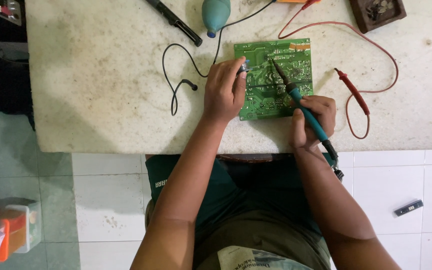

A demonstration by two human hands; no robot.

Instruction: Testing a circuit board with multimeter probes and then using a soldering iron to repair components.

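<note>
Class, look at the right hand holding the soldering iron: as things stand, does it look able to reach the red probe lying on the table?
Probably yes. The red probe lies on bare table just beyond the right hand, with nothing between them. But that hand is gripping the soldering iron, so it would have to set it down first.

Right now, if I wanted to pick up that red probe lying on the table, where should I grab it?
Probably by the thick red handle of the red probe, coming from above. It lies flat and diagonal, clear of the circuit board; its thin tip points up-left and its cord loops off the lower end.
</note>
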